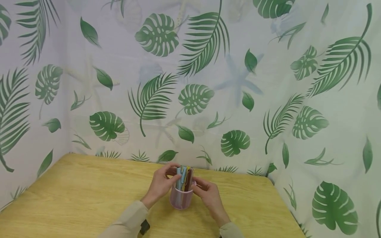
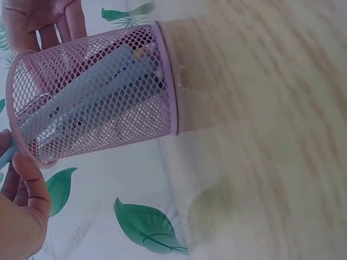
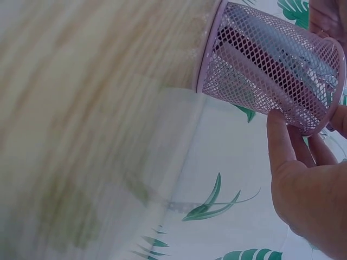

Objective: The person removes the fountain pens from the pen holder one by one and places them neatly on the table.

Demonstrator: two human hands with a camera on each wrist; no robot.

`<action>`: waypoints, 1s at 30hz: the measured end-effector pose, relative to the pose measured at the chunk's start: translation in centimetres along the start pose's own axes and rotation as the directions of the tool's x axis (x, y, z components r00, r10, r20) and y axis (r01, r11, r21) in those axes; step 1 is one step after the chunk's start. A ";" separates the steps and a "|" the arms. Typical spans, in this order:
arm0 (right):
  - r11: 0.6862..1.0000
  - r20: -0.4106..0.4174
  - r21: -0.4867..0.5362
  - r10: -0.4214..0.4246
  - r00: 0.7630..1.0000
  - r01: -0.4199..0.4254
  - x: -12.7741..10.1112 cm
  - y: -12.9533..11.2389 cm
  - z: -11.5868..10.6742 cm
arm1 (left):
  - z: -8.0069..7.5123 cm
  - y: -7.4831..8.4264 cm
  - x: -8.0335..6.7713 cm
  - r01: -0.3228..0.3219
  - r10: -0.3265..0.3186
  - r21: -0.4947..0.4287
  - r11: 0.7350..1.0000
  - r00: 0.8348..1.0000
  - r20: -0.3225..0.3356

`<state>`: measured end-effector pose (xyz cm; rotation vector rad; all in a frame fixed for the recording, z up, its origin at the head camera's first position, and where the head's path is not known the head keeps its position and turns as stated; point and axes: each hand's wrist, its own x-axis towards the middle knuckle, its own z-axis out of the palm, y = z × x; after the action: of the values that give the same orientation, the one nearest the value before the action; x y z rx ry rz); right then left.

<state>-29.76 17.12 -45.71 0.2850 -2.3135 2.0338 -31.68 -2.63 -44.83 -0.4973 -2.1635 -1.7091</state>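
A pink mesh pen holder (image 1: pixel 181 200) stands upright on the wooden table, filled with several pens. Light blue pens (image 1: pixel 183 174) and a dark brown pen (image 1: pixel 189 182) rise above its rim. My left hand (image 1: pixel 159 185) is at the left of the rim and pinches a light blue pen (image 2: pixel 6 157) between thumb and fingers; its lower part remains inside the mesh. On the other side, my right hand (image 1: pixel 210 197) grips the holder at its rim, with a fingertip (image 3: pixel 276 118) against the mesh wall.
The light wooden table (image 1: pixel 98 191) reaches back to a white curtain (image 1: pixel 208 125) printed with green leaves, which also hangs at both sides. Beige sleeves (image 1: pixel 131 216) cover the forearms, and a dark object (image 1: pixel 145 227) shows at the left wrist.
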 end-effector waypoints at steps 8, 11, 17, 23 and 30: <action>1.000 -0.005 0.005 -0.003 1.000 0.003 0.0 0.1 0.0 | -0.2 0.0 0.3 0.010 -0.012 -0.030 1.000 0.998 -0.068; 1.000 -0.004 0.007 -0.005 1.000 0.005 0.0 0.1 0.0 | -0.3 0.1 0.4 0.003 -0.006 -0.036 0.999 0.996 -0.089; 1.000 -0.005 0.013 -0.005 1.000 0.005 0.1 0.1 0.1 | -0.7 0.4 0.8 -0.011 0.004 -0.054 0.998 0.990 -0.143; 1.000 -0.010 0.015 -0.002 1.000 0.002 0.2 0.1 0.0 | -0.8 0.6 1.2 -0.010 -0.005 -0.085 0.996 0.984 -0.179; 1.000 0.003 0.008 -0.010 1.000 0.010 0.1 0.1 -0.1 | -0.8 1.0 1.4 -0.026 0.001 -0.112 0.993 0.975 -0.223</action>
<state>-29.87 17.19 -45.76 0.2995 -2.3020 2.0394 -32.43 -3.12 -43.15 -0.3302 -1.9106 -1.7952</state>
